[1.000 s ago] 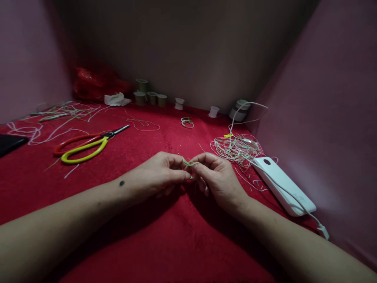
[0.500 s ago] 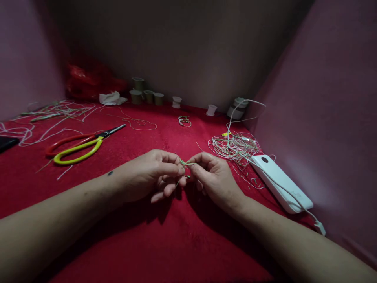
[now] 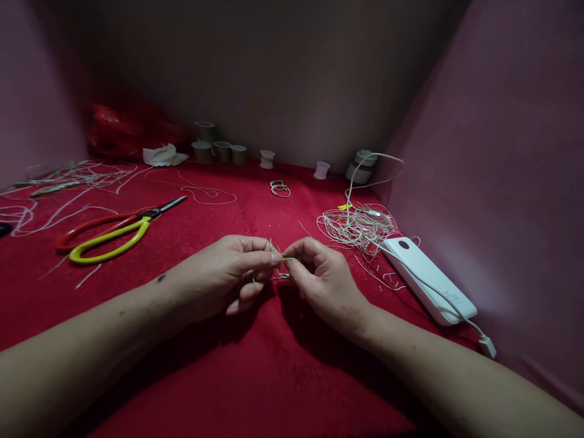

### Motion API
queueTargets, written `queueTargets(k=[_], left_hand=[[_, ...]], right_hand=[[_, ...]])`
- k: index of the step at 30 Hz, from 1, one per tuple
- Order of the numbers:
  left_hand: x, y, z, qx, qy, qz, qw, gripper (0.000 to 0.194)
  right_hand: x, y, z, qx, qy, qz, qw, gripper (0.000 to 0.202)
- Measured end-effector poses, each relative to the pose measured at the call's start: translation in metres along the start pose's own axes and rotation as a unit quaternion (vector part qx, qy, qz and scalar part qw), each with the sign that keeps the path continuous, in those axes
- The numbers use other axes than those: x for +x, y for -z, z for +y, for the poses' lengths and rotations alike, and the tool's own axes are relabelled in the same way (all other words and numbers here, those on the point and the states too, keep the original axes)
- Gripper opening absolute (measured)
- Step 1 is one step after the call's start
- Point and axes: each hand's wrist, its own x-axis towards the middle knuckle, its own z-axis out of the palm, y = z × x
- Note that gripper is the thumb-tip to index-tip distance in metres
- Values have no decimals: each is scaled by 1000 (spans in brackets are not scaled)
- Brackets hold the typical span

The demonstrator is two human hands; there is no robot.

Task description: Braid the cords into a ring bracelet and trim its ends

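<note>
Over the middle of the red cloth, my left hand (image 3: 244, 267) pinches a thin green braided cord (image 3: 273, 246) between thumb and forefinger. Its other fingers curl loosely below. Close against it on the right, my right hand (image 3: 322, 277) is closed, with thumb and forefinger pinching a light green strand that runs from the cord. A knotted part of the cord hangs just below the fingertips, between the hands. Fingers hide much of the cord. Farther back lies a small ring of pale and green cord (image 3: 280, 188).
Red-and-yellow-handled scissors (image 3: 109, 234) lie left on the red cloth (image 3: 255, 377). Tangled threads (image 3: 358, 228) and a white power bank (image 3: 431, 280) with a cable lie right. Several spools (image 3: 238, 155), crumpled tissue (image 3: 165, 156) and a red plastic bag (image 3: 128, 131) line the back.
The braided cord has turned more upright at my left fingertips. My hands have drawn closer together, the right one pinching the strand nearer. The whole view has shifted slightly.
</note>
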Motion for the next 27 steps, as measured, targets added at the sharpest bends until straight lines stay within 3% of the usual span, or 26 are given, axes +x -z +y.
queueTargets(k=[3,8,15,21,27], left_hand=[[1,1,1,11,-10,10,1000,25],[-3,-2,2,90,-44,22,995,24],[-5,-4,6,226,-92,58,968,26],[-2,-4,7,268,-91,60,957,26],[-2,0,9,281,-71,44,956,28]], right_hand=[[1,3,-4,64,-58,-37,996,10],[4,8,-10,202,-165,-99,960,14],[6,9,-9,200,-233,-148,940,15],[8,10,-6,220,-246,-175,928,20],[8,9,-8,178,-218,-156,947,18]])
